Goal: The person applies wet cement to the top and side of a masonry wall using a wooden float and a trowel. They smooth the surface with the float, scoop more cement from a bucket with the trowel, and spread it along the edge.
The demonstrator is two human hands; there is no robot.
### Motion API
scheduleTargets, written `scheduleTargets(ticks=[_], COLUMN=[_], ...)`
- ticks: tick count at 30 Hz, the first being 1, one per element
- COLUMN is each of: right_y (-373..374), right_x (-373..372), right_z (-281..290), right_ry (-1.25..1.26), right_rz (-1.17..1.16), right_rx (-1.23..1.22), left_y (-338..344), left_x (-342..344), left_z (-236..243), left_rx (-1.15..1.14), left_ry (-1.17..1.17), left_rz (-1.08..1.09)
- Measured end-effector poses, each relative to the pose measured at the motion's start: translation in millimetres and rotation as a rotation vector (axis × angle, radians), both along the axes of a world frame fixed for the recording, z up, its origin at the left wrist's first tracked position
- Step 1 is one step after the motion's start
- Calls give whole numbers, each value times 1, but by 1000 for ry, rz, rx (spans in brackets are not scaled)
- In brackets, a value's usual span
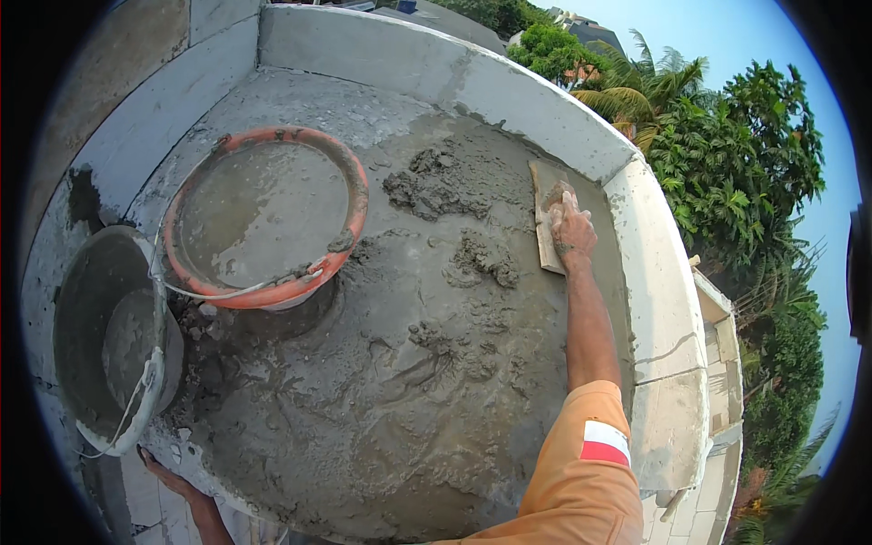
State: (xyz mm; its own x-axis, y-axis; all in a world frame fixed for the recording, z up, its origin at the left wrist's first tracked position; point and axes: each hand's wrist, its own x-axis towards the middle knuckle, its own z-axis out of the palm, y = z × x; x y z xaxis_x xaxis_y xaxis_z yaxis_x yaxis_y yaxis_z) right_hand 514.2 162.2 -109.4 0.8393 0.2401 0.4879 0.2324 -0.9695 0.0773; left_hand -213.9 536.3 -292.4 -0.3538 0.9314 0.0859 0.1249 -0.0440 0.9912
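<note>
At the right side of the wet mortar (391,391), my right hand (572,227) is closed on a flat wooden float (548,250). The float lies on the grey surface close to the low block wall, and its grip is mostly hidden by my fingers. Down at the lower left, my left hand (173,477) rests by the slab's front edge, just below a dark bucket. Its visible fingers are stretched out with nothing in them. Rough clumps of mortar (445,182) lie left of the float, with another small heap (486,259) nearer to me.
An orange-rimmed bucket (359,204) full of grey, watery mix stands on the slab at left. Beside it a dark bucket (118,363) with a wire handle tilts, some grey mix inside. A low block wall (436,64) bounds the far and right sides; trees (727,163) grow beyond.
</note>
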Motion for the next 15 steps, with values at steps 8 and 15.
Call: scheduleTargets(ticks=[8, 15], right_y=[-14, 82], right_x=[-24, 4], right_z=[1, 23], right_ry=[-77, -97], right_rz=[-100, 151], right_rx=[71, 83], left_y=[11, 6], left_x=[-41, -13], left_z=[-53, -24], left_rx=[136, 96], left_ry=[339, 171], left_rz=[-1, -2])
